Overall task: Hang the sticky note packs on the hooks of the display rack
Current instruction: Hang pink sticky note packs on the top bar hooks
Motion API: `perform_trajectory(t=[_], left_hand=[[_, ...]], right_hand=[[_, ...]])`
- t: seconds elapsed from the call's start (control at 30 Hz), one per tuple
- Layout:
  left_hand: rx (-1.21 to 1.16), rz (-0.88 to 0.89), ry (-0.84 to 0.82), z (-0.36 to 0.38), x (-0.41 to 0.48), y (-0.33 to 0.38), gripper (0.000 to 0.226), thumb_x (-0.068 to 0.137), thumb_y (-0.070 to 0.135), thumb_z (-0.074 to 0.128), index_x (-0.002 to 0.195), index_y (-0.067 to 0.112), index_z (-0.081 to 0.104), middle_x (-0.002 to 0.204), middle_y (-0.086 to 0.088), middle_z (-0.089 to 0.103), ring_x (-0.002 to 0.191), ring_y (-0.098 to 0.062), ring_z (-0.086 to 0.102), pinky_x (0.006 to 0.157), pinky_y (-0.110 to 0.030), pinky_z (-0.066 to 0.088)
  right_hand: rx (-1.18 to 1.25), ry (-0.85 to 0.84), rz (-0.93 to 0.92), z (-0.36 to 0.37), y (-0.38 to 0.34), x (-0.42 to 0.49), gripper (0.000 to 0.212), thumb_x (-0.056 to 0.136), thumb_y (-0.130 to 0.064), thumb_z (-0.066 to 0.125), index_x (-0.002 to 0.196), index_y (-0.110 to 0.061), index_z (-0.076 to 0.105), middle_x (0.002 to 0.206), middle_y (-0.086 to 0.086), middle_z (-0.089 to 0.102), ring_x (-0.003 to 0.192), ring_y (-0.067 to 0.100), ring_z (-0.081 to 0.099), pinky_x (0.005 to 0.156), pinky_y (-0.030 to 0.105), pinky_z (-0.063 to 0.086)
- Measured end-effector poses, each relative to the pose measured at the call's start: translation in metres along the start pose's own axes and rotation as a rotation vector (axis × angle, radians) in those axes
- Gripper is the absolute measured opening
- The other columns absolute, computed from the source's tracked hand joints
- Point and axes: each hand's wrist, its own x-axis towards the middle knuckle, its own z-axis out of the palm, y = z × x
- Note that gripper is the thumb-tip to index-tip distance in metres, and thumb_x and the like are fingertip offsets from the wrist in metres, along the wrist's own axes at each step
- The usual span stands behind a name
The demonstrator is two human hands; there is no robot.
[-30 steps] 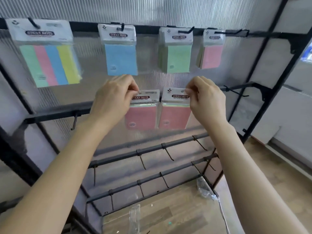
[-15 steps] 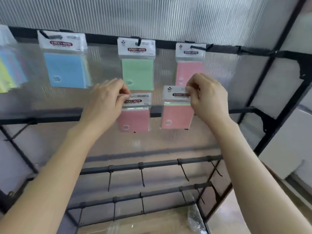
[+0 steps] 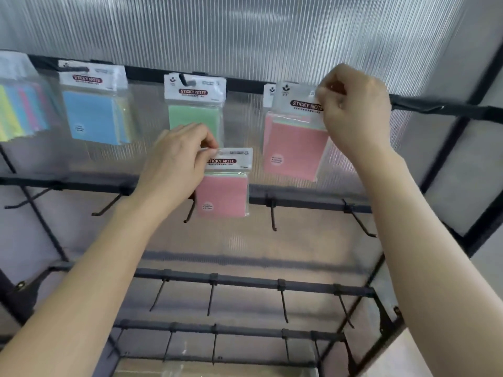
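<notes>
My left hand (image 3: 178, 161) pinches the white header of a pink sticky note pack (image 3: 223, 194), held in front of the rack's second bar (image 3: 307, 204). My right hand (image 3: 353, 110) pinches the top corner of another pink pack (image 3: 295, 148), raised to the top bar (image 3: 245, 82) and overlapping a pink pack that hangs there, of which only a header edge shows. Along the top bar hang a green pack (image 3: 194, 115), a blue pack (image 3: 95, 118) and a multicolour pack (image 3: 19, 110).
Bare black hooks (image 3: 273, 219) stick out from the second bar, and more from the two bars below (image 3: 245, 282). A ribbed translucent panel (image 3: 245, 31) backs the rack. Black frame posts (image 3: 462, 131) stand at the right.
My right hand has lifted its pink pack from the second row up to the top bar at the right. My left hand stays low with its pack. The view has shifted right.
</notes>
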Motion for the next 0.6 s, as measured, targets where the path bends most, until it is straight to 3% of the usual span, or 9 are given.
perform_trajectory(t=[0.33, 0.6], left_hand=[[0.049, -0.011, 0.007, 0.003, 0.0, 0.003, 0.005, 0.087, 0.009, 0.059, 0.083, 0.011, 0.057, 0.081, 0.008, 0.051, 0.077, -0.009, 0.04, 0.07, -0.022, 0.023], [0.051, -0.004, 0.005, 0.006, 0.004, 0.005, 0.005, 0.087, 0.009, 0.059, 0.083, 0.01, 0.058, 0.081, 0.007, 0.053, 0.077, -0.009, 0.039, 0.068, -0.024, 0.023]], right_hand=[[0.037, -0.103, 0.038, 0.014, 0.009, 0.015, 0.012, 0.09, -0.019, 0.051, 0.091, -0.015, 0.063, 0.082, -0.002, 0.057, 0.079, 0.017, 0.052, 0.062, 0.03, 0.037], [0.047, -0.073, 0.125, 0.042, 0.022, 0.033, 0.014, 0.089, -0.027, 0.057, 0.093, -0.015, 0.064, 0.091, -0.005, 0.061, 0.091, 0.018, 0.057, 0.068, 0.029, 0.039]])
